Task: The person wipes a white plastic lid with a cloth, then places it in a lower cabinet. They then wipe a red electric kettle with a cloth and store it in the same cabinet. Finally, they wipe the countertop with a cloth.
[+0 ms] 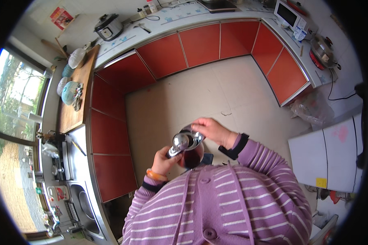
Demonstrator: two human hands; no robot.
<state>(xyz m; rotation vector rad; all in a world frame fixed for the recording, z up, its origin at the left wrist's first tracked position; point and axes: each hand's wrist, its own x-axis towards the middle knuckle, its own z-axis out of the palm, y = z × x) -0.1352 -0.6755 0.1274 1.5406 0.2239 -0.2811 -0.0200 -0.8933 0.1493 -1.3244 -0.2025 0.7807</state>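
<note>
In front of my torso I hold a dark red jug (193, 156) with a shiny chrome top (181, 141), possibly a vacuum jug or kettle. My left hand (165, 160) is closed around its chrome handle on the left side. The fingers of my right hand (213, 131) grip the far right rim of the top, where a chrome part and a dark edge show. Whether that part is a separate lid, I cannot tell. My fingers hide some of the rim, and the jug's base is out of sight.
Red cabinets (199, 47) run around the pale floor (196, 88). Left are a wooden board (75, 114), a gas stove (63, 159) and a sink (85, 203). A pressure cooker (109, 29) and microwave (289, 15) stand on the counter. Right is a white fridge (308, 156).
</note>
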